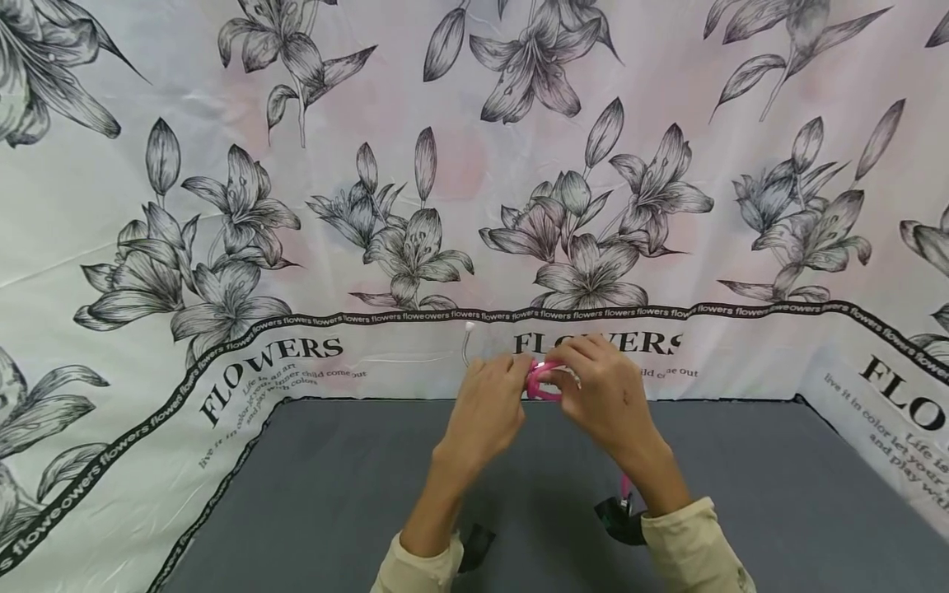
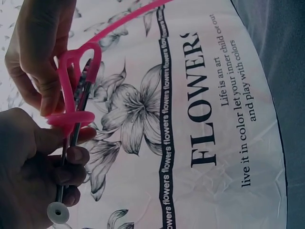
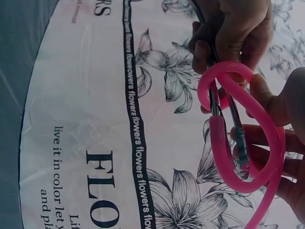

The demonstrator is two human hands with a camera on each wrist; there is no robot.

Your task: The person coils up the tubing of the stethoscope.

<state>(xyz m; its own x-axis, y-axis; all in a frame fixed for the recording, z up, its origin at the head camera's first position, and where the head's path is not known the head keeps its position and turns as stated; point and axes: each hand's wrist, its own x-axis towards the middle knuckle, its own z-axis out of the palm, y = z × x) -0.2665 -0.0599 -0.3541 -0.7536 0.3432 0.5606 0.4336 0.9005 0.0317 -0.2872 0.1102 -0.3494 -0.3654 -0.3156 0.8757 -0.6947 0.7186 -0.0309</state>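
Both hands hold a stethoscope with pink tubing (image 1: 543, 394) above the far edge of the table. My left hand (image 1: 485, 403) grips its metal ear tubes (image 2: 61, 183), the fingers curled round them. A pale ear tip (image 2: 58, 213) sticks out below that hand. In the right wrist view, the pink tubing (image 3: 251, 99) is bent into a loop and wraps around the metal tubes (image 3: 235, 116). My right hand (image 1: 608, 395) pinches this loop between thumb and fingers. A length of the tubing (image 1: 625, 484) hangs down by the right wrist; the chest piece cannot be made out.
A dark grey table top (image 1: 334, 494) lies beneath the hands. Behind it and at its sides stands a white sheet (image 1: 415, 362) printed with flowers and lettering. Dark wrist mounts (image 1: 621, 520) sit by the sleeves.
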